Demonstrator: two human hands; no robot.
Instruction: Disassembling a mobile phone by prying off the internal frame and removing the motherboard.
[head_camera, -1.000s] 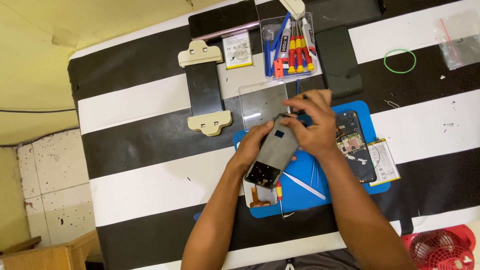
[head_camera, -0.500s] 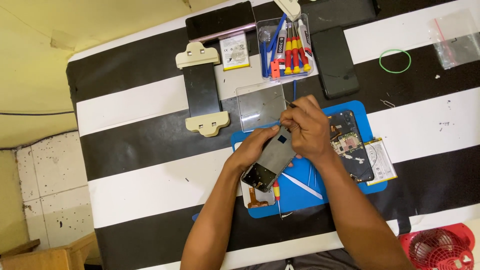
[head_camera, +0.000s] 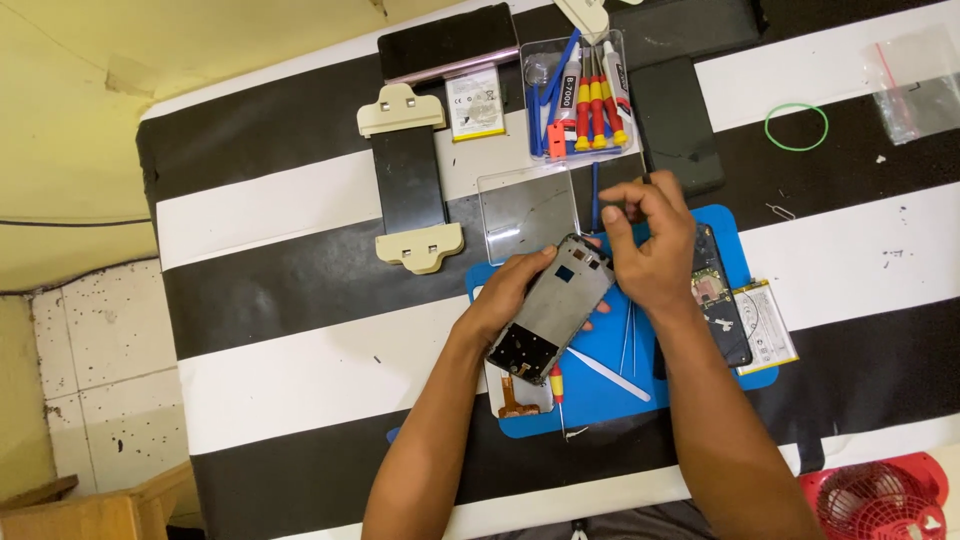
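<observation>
left hand (head_camera: 510, 295) grasps frame (head_camera: 552, 308) from its side, tilted to steady it | right hand (head_camera: 650, 240) pinches thin tool just above frame's top edge | mat (head_camera: 610, 385) beneath catches parts

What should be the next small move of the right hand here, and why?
Probably lower the right hand to the top edge of the phone frame. The left hand steadies the frame over the blue mat, and the right fingers pinch something thin just above its top end.
</observation>
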